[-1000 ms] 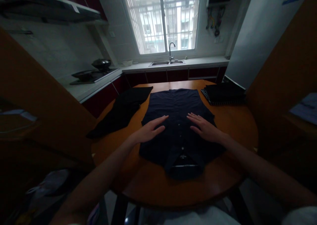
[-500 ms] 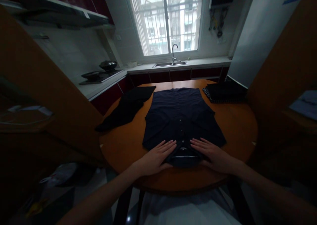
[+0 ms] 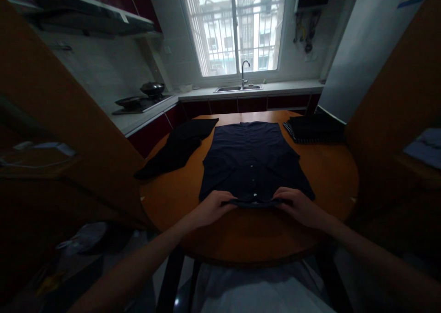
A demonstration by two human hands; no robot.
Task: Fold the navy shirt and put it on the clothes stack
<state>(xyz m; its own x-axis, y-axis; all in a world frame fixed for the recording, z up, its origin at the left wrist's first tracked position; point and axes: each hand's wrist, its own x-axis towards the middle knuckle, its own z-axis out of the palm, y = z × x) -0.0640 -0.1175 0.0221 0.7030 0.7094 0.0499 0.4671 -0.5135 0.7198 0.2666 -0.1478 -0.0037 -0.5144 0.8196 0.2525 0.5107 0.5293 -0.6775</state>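
A dark navy buttoned shirt (image 3: 250,157) lies spread on the round wooden table (image 3: 172,203), its collar end towards me and a few pale buttons down its middle. My left hand (image 3: 215,206) pinches the left side of the collar between thumb and fingers. On the other side, my right hand (image 3: 298,206) grips the collar's right side the same way. Between the hands the collar edge is drawn up into a narrow band. The inside of the collar is mostly hidden.
A black garment (image 3: 179,143) lies on the table's left, and folded dark clothes (image 3: 315,127) are stacked at the back right. Beyond the table stand a counter with a sink (image 3: 237,88) and a stove with pans (image 3: 151,89). Wooden partitions flank both sides.
Both hands, flat beside the collar before, have closed on its edge. The collar's near edge has been lifted and moved away from me, towards the buttons.
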